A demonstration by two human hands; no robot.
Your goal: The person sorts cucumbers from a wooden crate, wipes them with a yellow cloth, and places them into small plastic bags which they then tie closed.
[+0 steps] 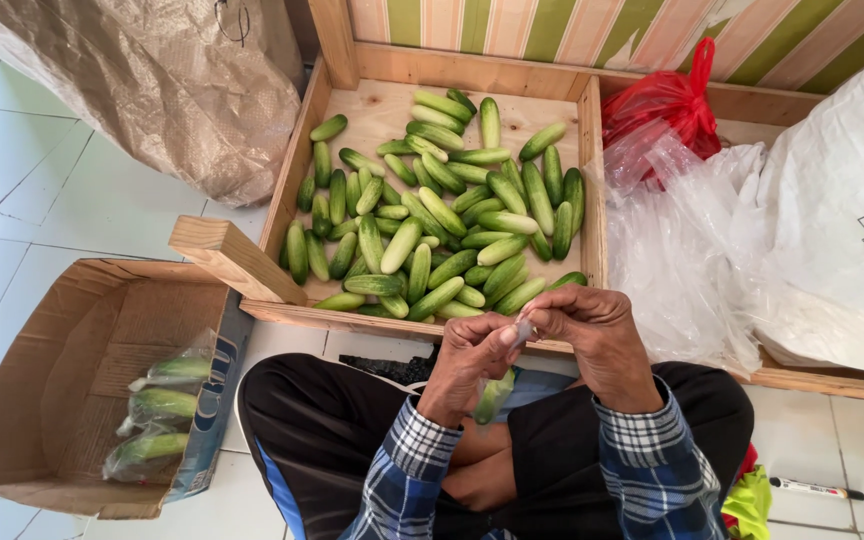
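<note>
the left hand (467, 358) and the right hand (592, 335) meet just below the near edge of the wooden crate (592, 170). the fingertips of both hands are pinched together on the twisted top of a small clear plastic bag (520, 330). the bag hangs between the wrists and holds a bagged cucumber (493, 397), which sits over the lap, tilted, its lower end partly hidden by the left wrist. how the bag top is closed is hard to tell at this size; it appears twisted or gathered.

the crate lies directly ahead of the hands. loose cucumbers (432, 220) fill it in a single heap, most lying lengthwise, with bare wood showing at the far left corner. a wooden post (235, 260) juts out from the crate's near left corner.

a cardboard box (62, 380) stands open on the tiled floor (72, 200) to the person's left. bagged cucumbers (157, 415) lie in it, side by side against its right wall.

to the right of the crate lies a pile of clear plastic bags (677, 250), with a red plastic bag (667, 105) behind it and a large white sack (842, 220) beside it. a brown sack (152, 80) sits at the upper left. a marker pen (814, 489) lies on the floor at the lower right.
</note>
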